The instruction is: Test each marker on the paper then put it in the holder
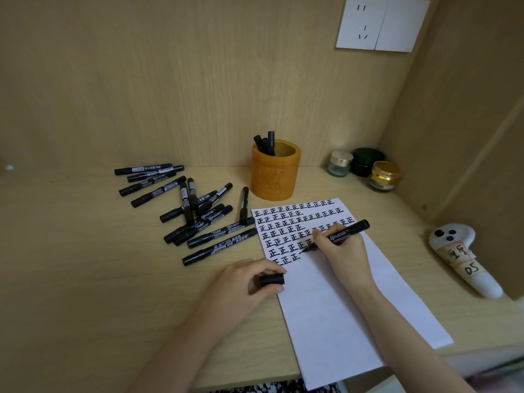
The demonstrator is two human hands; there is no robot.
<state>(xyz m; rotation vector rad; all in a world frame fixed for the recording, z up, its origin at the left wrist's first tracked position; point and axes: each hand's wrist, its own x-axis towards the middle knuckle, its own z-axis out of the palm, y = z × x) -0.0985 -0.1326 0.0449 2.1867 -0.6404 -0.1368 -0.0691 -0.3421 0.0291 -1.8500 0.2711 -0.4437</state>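
The uncapped marker (352,228) lies slanted, its long axis running from the tip at lower left, touching the paper (340,307), to its tail at upper right. The right hand (343,248) has its grip clamped on the barrel; the left hand (241,285) pinches one cap (272,279) at the paper's edge. Three markers (269,141) stand in the holder (273,177). A dozen or so overlapping loose markers (198,217) lie on the surface (85,265); three jars (363,165) stand at the right.

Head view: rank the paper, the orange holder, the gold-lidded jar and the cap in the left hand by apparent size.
1. paper
2. orange holder
3. gold-lidded jar
4. cap, smallest though nearest the camera
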